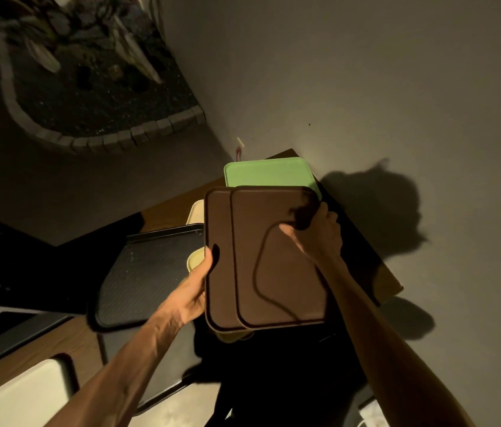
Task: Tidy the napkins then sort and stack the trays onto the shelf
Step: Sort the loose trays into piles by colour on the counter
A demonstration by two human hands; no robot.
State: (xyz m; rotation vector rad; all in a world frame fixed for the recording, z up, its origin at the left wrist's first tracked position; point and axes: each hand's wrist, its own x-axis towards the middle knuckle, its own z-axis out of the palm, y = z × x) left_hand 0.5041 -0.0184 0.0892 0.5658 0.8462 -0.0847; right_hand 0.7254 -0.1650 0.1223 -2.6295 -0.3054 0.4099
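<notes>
Two brown trays (273, 257) overlap in mid-air at the centre of the head view, the upper one shifted right over the lower. My left hand (195, 291) grips the left edge of the lower brown tray, thumb on top. My right hand (320, 232) holds the right edge of the upper one near its far corner. Beyond them a green tray (261, 175) lies on the wooden table (169, 208). A yellow tray (195, 258) peeks out from beneath the brown ones, and a cream tray (196, 212) shows behind it.
A large black tray (141, 278) lies to the left on the table. A cream-white tray (18, 396) sits at the bottom left corner. A grey wall (397, 87) rises on the right, with my shadow on it. A stone-edged planter (89, 87) is at the upper left.
</notes>
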